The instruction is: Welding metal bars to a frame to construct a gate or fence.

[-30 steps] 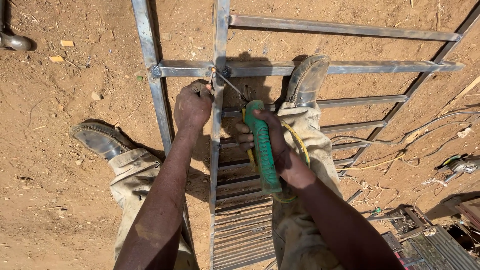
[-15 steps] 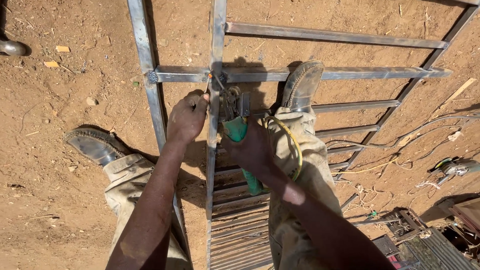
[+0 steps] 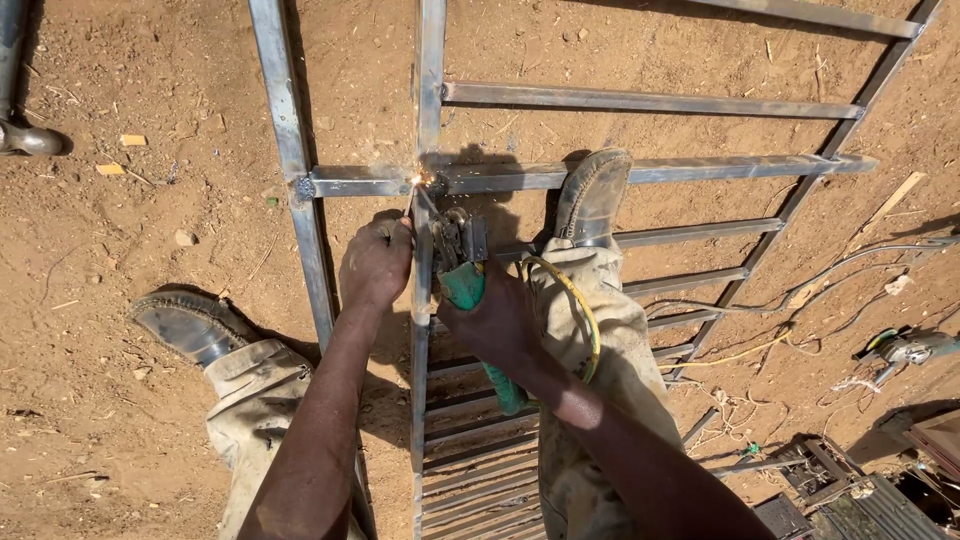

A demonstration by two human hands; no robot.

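One steel frame (image 3: 620, 101) of square tubing lies flat on bare reddish dirt ground (image 3: 120, 240). Two hands are in view. The left hand (image 3: 377, 262) is clenched against the central upright, pinching a thin welding rod (image 3: 412, 200) whose tip sparks at the crossbar joint. The right hand (image 3: 490, 320) grasps one green-handled electrode holder (image 3: 470, 290), just right of the upright. Two dusty boots: left boot (image 3: 190, 325) on dirt, right boot (image 3: 592, 198) on the frame. Cables (image 3: 800, 290) trail toward the ground's right edge.
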